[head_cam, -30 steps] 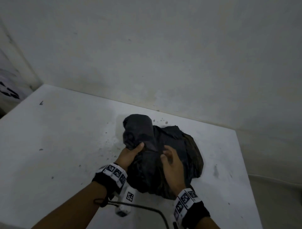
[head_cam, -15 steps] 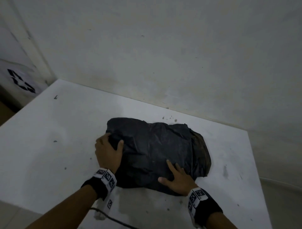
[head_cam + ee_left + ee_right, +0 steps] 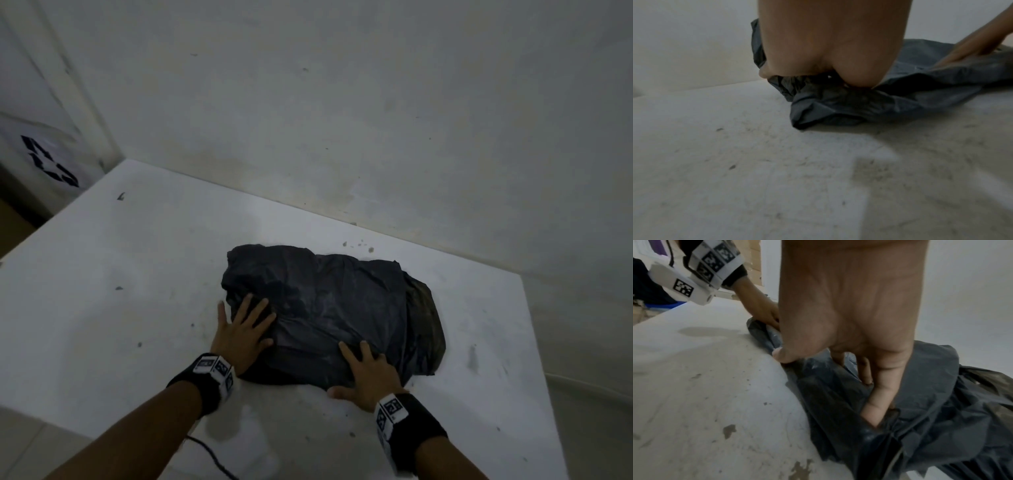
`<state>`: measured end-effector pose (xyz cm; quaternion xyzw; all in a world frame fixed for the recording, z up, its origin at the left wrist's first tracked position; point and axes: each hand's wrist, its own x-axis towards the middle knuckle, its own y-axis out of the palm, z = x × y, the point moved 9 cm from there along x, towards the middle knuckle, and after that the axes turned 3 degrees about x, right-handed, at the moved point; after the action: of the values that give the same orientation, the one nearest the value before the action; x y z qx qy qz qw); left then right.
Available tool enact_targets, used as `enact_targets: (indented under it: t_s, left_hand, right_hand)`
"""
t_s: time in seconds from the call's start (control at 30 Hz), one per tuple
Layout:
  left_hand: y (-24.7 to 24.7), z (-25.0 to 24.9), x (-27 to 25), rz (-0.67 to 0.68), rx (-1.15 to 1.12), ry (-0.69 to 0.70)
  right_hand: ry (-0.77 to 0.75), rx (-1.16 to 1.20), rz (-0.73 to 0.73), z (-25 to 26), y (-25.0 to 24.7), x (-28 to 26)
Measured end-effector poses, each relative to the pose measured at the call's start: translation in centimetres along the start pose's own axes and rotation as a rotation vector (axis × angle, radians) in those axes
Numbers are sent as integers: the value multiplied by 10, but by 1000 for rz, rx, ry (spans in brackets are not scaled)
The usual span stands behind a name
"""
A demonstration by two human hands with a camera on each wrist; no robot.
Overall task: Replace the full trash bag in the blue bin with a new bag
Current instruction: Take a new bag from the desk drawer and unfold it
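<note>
Black bag flat, long axis left-right, under flat-fingered left hand and right hand.

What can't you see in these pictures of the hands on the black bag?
- Head view: whatever lies under the black bag; the bag itself covers it.
- Left wrist view: the left hand hides its own fingertips.
- Head view: the white box with a black symbol is cut off by the left edge.
- The blue bin: not plainly seen anywhere.

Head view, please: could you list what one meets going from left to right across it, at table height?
Recycling symbol → bare white table → left hand pressing flat → black trash bag → right hand pressing flat on the bag's near edge → bare table again.
</note>
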<state>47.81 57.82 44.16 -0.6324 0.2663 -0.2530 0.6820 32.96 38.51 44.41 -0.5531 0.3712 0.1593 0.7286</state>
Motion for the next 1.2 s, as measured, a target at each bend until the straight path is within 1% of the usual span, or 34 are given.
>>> enact_targets:
  t_s: [0.07,0.1,0.13,0.17,0.23,0.27,0.33,0.43,0.53,0.57,0.6,0.63,0.67,0.73,0.77,0.83,0.9,0.93,0.97,1.0,1.07,1.13,1.2]
  left_hand:
    - [-16,3,1,-89,-60,-63]
    - [-24,5,0,-157,-102,-78]
    - [-34,5,-3,-244,-139,-79]
    - [-43,4,-6,-315,-174,-66]
    - [-59,5,-13,-405,-256,-53]
    - [-62,7,-16,-431,-298,-67]
    - [-62,10,-20,-438,-369,-110]
    - [-56,11,-24,-409,-428,-193]
    - [-60,20,-25,-448,-541,-385]
    - [-58,23,-25,-449,-623,-464]
    - [-57,25,-26,-426,-713,-552]
    - [-49,26,-27,-375,-812,-657]
    - [-32,28,-28,-291,-923,-774]
    - [5,26,-34,-67,-1150,-1000]
    - [19,24,-36,20,-1237,-1078]
    - [43,15,-35,177,-1356,-1141]
    - [37,-7,-33,311,-1535,-1151]
    - [28,-23,-31,389,-1640,-1135]
    - [20,-37,-27,449,-1749,-1096]
    - [13,-48,-22,480,-1837,-1036]
    - [-5,-65,-10,471,-1934,-896]
    - [-20,-77,4,402,-1983,-752]
    - [-32,-86,13,366,-2026,-638]
  right_hand:
    - [27,-84,-91,4,-4,1]
    - [41,-102,-166,5,-6,2]
    - [45,-108,-286,6,-13,1]
    - [36,-72,-355,6,-17,-2]
    - [-12,14,-461,2,-17,-3]
    - [-41,82,-533,-1,-20,-4]
    - [-43,288,-621,-13,-30,-7]
    - [49,734,-638,-41,-41,-5]
    - [111,1012,-656,-58,-47,-3]
    - [158,1078,-624,-62,-44,2]
    - [209,1132,-583,-66,-39,7]
    - [262,1184,-544,-69,-36,11]
    - [296,1238,-519,-70,-35,14]
    - [309,1326,-510,-65,-39,14]
    - [296,1354,-514,-62,-40,15]
    - [228,1339,-528,-52,-46,13]
    - [91,1257,-514,-33,-55,10]
    - [19,1240,-487,-21,-57,10]
    - [-48,1248,-444,-8,-58,9]
    - [-98,1269,-397,4,-56,10]
    - [-190,1288,-320,25,-51,8]
    - [-302,1278,-288,42,-51,3]
    - [-370,1253,-301,52,-55,-3]
